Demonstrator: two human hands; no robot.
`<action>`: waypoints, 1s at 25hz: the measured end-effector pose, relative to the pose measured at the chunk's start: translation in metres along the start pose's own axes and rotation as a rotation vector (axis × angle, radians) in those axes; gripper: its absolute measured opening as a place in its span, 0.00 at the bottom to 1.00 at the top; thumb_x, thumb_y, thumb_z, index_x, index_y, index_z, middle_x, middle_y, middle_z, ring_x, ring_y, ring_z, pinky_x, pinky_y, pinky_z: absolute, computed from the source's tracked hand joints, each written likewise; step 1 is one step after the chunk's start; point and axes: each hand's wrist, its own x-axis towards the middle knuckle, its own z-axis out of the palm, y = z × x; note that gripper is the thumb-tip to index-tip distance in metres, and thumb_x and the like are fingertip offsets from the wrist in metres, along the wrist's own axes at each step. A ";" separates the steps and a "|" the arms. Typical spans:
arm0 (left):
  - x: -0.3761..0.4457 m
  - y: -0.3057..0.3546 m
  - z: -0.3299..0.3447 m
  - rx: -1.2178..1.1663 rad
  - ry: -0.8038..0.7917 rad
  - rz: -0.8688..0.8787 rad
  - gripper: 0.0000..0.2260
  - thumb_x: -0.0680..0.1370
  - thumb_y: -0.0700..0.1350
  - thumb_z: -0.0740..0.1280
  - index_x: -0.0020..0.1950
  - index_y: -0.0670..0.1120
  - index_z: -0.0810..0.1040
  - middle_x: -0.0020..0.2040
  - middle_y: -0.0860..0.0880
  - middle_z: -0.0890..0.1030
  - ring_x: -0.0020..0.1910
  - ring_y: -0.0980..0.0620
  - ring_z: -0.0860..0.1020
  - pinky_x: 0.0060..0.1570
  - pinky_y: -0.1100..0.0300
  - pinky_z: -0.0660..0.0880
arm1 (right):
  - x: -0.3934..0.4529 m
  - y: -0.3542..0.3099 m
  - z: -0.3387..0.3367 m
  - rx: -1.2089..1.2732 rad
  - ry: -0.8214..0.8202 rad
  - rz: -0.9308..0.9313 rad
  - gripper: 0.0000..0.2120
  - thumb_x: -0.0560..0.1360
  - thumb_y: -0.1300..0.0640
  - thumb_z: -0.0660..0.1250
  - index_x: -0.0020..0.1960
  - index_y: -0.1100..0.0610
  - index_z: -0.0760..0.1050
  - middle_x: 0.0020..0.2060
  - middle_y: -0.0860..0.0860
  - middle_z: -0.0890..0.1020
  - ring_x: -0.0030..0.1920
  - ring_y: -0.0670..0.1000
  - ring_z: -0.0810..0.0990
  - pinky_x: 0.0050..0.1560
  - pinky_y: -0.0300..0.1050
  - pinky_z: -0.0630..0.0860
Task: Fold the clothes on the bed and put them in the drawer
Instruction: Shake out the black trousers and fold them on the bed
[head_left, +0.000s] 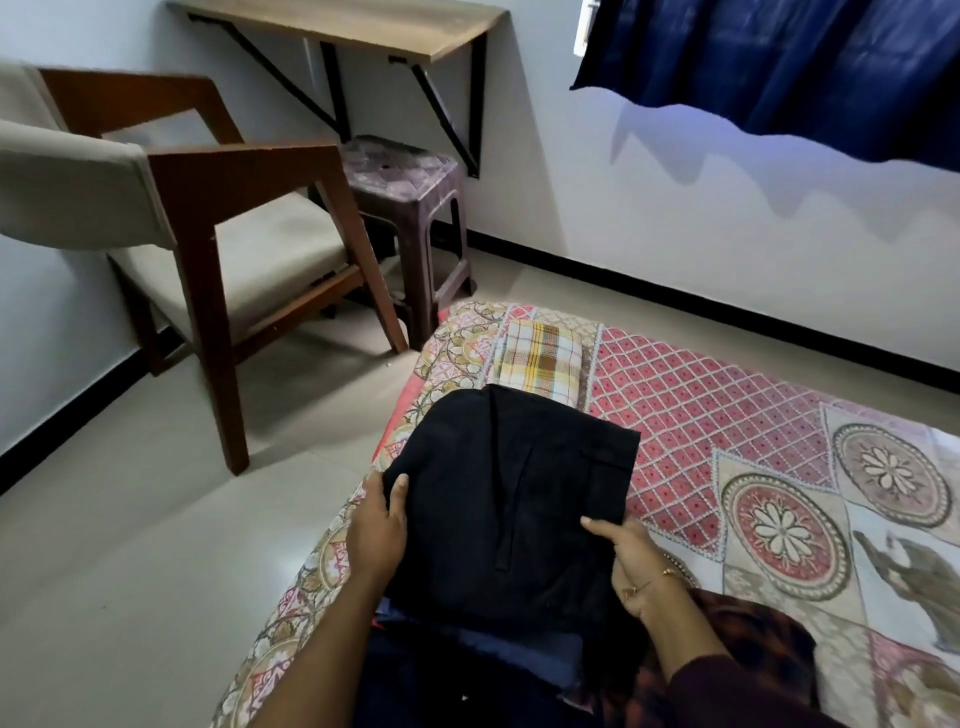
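Folded black trousers (511, 499) lie at the near left corner of the bed (753, 415), on top of other dark blue and dark clothes (519, 649). My left hand (376, 525) grips the trousers' left edge, thumb on top. My right hand (636, 566) holds their near right corner, thumb on the fabric. A folded yellow checked cloth (540, 358) rests on the bed just beyond the trousers. No drawer is in view.
The bed has a patterned red and beige cover. A wooden armchair (208, 223) stands on the tiled floor to the left, a brown plastic stool (410, 208) under a wall-mounted wooden desk (363, 26) behind it. A dark blue curtain (779, 67) hangs at upper right.
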 end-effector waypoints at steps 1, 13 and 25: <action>0.005 -0.009 0.008 0.046 -0.065 -0.047 0.13 0.82 0.52 0.55 0.57 0.42 0.68 0.52 0.41 0.79 0.52 0.39 0.77 0.45 0.53 0.69 | 0.014 0.005 -0.002 -0.068 0.060 0.003 0.12 0.75 0.65 0.66 0.58 0.59 0.74 0.51 0.57 0.81 0.51 0.58 0.80 0.46 0.52 0.79; 0.020 -0.025 0.020 0.544 -0.366 -0.254 0.23 0.83 0.54 0.48 0.66 0.38 0.65 0.64 0.35 0.73 0.62 0.37 0.72 0.57 0.50 0.67 | 0.025 0.052 -0.002 -0.395 0.179 0.066 0.23 0.75 0.44 0.66 0.62 0.58 0.72 0.57 0.55 0.79 0.54 0.56 0.78 0.55 0.51 0.77; -0.034 0.182 0.041 0.212 -0.487 0.226 0.33 0.72 0.71 0.56 0.66 0.48 0.73 0.64 0.46 0.75 0.63 0.45 0.73 0.62 0.54 0.68 | -0.037 -0.114 0.047 -0.113 -0.071 -0.196 0.12 0.77 0.59 0.61 0.57 0.62 0.77 0.44 0.59 0.82 0.39 0.56 0.80 0.39 0.46 0.79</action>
